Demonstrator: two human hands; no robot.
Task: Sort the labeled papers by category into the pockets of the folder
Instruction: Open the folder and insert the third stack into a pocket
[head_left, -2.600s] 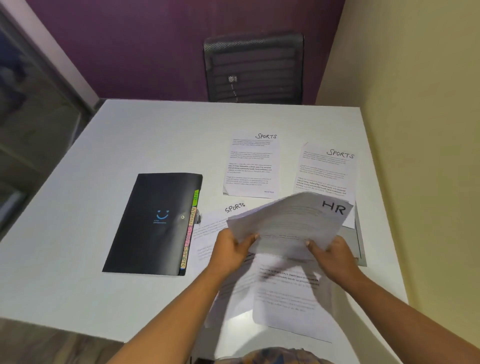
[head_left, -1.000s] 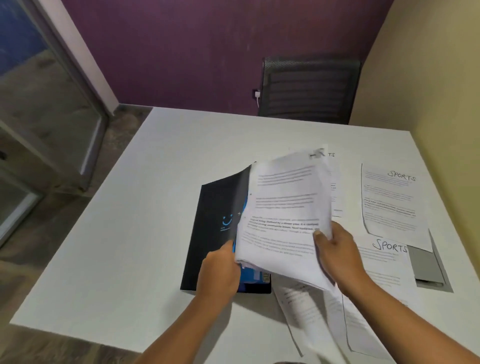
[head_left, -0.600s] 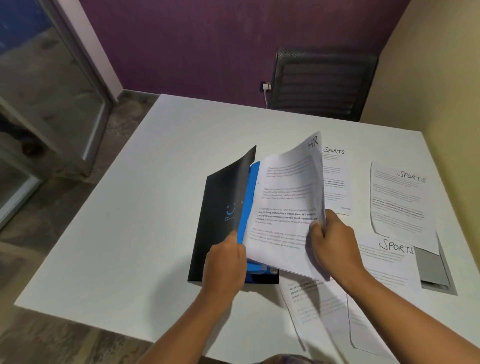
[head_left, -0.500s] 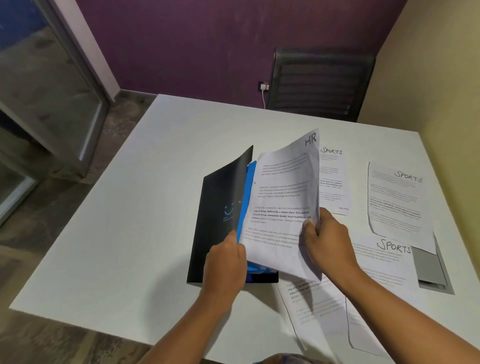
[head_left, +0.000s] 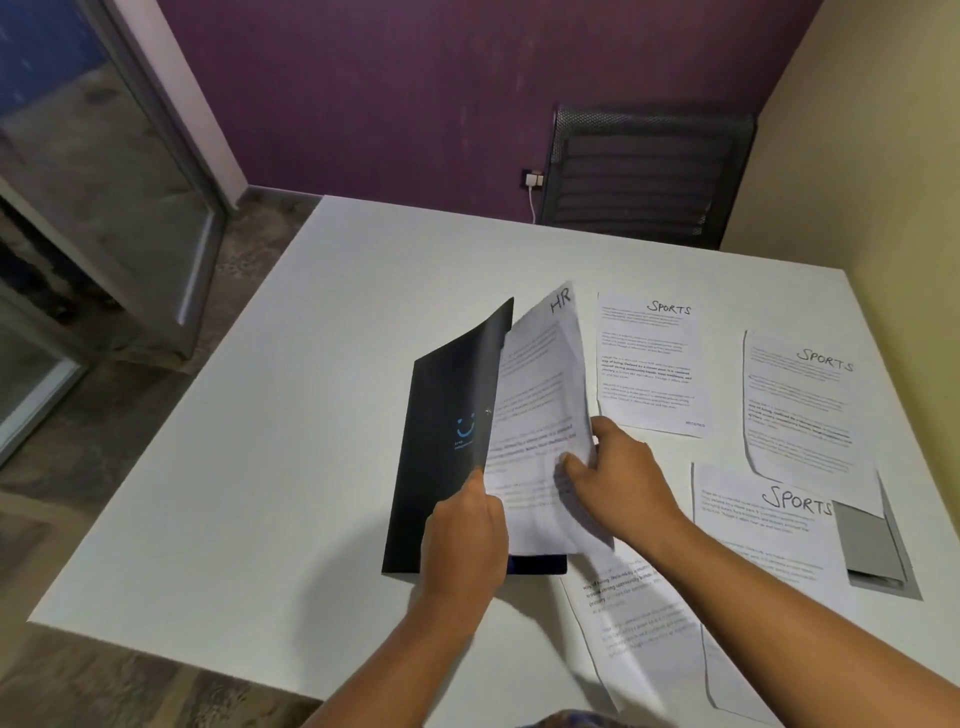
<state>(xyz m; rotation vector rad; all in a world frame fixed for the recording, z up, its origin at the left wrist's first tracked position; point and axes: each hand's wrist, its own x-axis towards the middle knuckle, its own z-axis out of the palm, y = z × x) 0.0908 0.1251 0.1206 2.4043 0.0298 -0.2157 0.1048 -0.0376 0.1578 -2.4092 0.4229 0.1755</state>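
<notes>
A black folder (head_left: 441, 436) with a blue smile logo lies mid-table, its front cover lifted. My left hand (head_left: 462, 530) grips the cover's lower edge and holds it raised. A paper marked HR (head_left: 540, 405) sits partly behind that cover, its top corner sticking out above. My right hand (head_left: 618, 473) pinches the HR paper's right edge. Three papers marked SPORTS lie flat to the right: one at the back (head_left: 649, 364), one far right (head_left: 800, 405), one nearer me (head_left: 763, 525). More printed sheets (head_left: 634, 608) lie under my right forearm.
The white table (head_left: 291, 415) has a grey metal cable hatch (head_left: 872, 545) near its right edge. A black mesh chair (head_left: 644, 176) stands behind the far edge. A cream wall runs close along the right side. A glass door is at the left.
The HR paper has slid further in behind the raised cover, hiding the blue inner pocket. My right hand has moved down and left along the paper's edge.
</notes>
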